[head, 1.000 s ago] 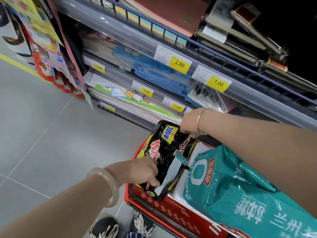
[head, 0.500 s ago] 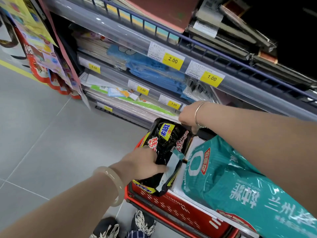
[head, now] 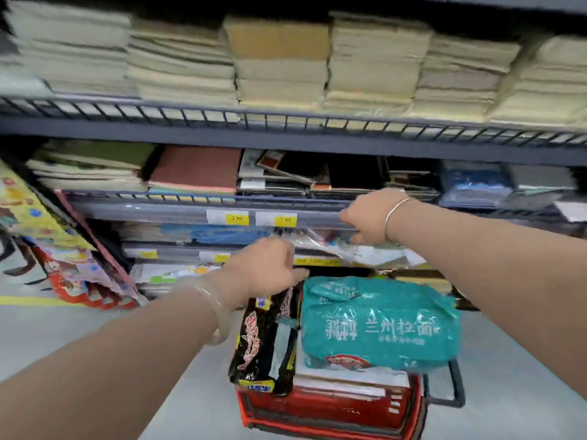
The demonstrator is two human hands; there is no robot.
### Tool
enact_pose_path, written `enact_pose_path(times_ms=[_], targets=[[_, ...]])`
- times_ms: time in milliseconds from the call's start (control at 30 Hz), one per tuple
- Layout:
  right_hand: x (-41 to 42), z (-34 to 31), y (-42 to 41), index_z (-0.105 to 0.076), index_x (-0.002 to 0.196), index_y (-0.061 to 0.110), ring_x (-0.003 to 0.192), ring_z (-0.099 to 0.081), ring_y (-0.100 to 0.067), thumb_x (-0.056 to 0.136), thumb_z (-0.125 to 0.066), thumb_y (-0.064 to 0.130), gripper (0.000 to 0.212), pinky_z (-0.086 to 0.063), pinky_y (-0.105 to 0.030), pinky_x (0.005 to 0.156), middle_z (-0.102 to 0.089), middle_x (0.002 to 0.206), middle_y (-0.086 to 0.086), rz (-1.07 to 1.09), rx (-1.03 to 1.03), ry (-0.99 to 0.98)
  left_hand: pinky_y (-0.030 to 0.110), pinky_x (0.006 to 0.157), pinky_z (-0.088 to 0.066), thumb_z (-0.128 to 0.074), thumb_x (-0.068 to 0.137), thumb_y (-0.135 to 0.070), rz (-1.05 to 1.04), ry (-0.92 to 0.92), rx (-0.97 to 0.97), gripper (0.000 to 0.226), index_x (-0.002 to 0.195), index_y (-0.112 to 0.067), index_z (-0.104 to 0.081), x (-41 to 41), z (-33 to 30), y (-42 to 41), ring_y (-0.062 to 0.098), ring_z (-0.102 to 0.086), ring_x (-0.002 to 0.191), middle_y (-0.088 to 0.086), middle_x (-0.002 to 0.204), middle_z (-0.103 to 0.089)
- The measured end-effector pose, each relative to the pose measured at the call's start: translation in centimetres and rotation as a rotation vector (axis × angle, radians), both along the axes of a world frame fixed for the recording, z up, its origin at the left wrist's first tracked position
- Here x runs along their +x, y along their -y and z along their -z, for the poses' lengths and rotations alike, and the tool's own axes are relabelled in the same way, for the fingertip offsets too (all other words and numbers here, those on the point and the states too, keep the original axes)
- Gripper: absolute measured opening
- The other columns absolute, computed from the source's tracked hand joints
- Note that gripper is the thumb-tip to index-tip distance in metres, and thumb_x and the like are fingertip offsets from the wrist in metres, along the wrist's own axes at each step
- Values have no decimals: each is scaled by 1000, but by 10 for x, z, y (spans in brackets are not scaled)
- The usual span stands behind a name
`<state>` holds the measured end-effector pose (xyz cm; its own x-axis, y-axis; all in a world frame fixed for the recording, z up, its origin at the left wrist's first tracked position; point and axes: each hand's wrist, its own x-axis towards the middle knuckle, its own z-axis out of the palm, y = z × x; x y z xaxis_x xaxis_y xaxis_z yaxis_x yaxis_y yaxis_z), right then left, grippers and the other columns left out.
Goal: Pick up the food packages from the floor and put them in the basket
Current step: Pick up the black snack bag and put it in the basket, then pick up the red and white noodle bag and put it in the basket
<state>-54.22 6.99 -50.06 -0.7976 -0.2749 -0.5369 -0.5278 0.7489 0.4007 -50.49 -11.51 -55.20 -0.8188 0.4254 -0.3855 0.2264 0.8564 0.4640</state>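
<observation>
Both hands have lifted away from the black package since half a second ago, and the view has swung up so the shelves now fill the upper half of the blurred picture. Left hand (head: 270, 268) hangs just above the top edge of the black package (head: 266, 341) with its fingers curled under; the blur hides whether a fingertip still touches the wrapper, so I cannot tell if it grips anything. Right hand (head: 368, 217) is raised at about 1 o'clock from the left one, in front of the shelf rail (head: 190, 211), fingers bent downward; whether it holds something I cannot tell either. A pale bangle (head: 216, 309) sits on the left wrist and a thin bracelet (head: 392, 217) on the right. Standing on end, the black package occupies the 9 o'clock side of the red basket (head: 333, 408), leaning against the teal package (head: 381, 325), which lies across flat white items stacked in the basket. Grey floor (head: 63, 338) surrounds the basket, whose dark handle (head: 451, 392) juts out at 3 o'clock. Yellow price tags (head: 236, 218) line the shelf rail, with stacked paper goods (head: 279, 61) on the top shelf.
</observation>
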Motion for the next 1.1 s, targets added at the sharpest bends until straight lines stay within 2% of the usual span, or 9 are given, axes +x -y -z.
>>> enact_pose_path(times_ms=[167,367,467,567,633,800,1100], targets=[[66,-83,-111,-47,130,16,120,-53,-27,97,-49,37,39,-49,-38,92,-52,134,-7,285,49,-25,32,74,-42,-57,89,-45,197,-154,11,36,65,-25,-40,1,-92,-83,23,-49,84,0,80,-48],[194,-143,-266,-34,138,16,121,-54,-28,94,-52,38,52,-47,-37,89,-51,135,-9,613,66,-108,31,74,-42,-58,89,-43,527,-266,29,29,76,-19,-48,58,-146,-253,24,-54,88,2,85,-52],[252,-153,-341,-31,140,16,119,-55,-29,93,-55,35,56,-47,-39,90,-52,134,-9,734,72,-123,30,70,-38,-57,89,-41,636,-280,39,31,68,-23,-43,94,-152,-339,23,-52,86,1,84,-50],[316,-161,-430,-33,139,17,120,-55,-28,90,-59,36,59,-47,-37,91,-53,134,-8,851,80,-126,30,74,-40,-57,89,-39,761,-298,44,23,84,-16,-55,146,-151,-447,25,-55,96,6,94,-55],[353,-165,-481,-28,144,18,121,-54,-27,91,-58,38,64,-46,-35,90,-51,136,-7,907,91,-115,31,78,-41,-56,89,-41,872,-339,2,27,94,-14,-56,177,-148,-509,27,-55,103,8,103,-56],[436,-163,-601,-39,132,17,114,-58,-26,93,-54,35,46,-44,-30,76,-57,126,-5,1045,137,-62,33,83,-44,-53,90,-42,1035,-405,-117,31,103,-14,-55,232,-144,-642,27,-54,111,7,116,-55],[483,-108,-776,-39,133,15,115,-58,-26,93,-58,35,48,-48,-34,81,-56,128,-4,1267,129,70,35,81,-45,-50,91,-45,1121,-370,-266,31,101,-16,-51,227,-102,-820,26,-54,110,5,116,-52]])
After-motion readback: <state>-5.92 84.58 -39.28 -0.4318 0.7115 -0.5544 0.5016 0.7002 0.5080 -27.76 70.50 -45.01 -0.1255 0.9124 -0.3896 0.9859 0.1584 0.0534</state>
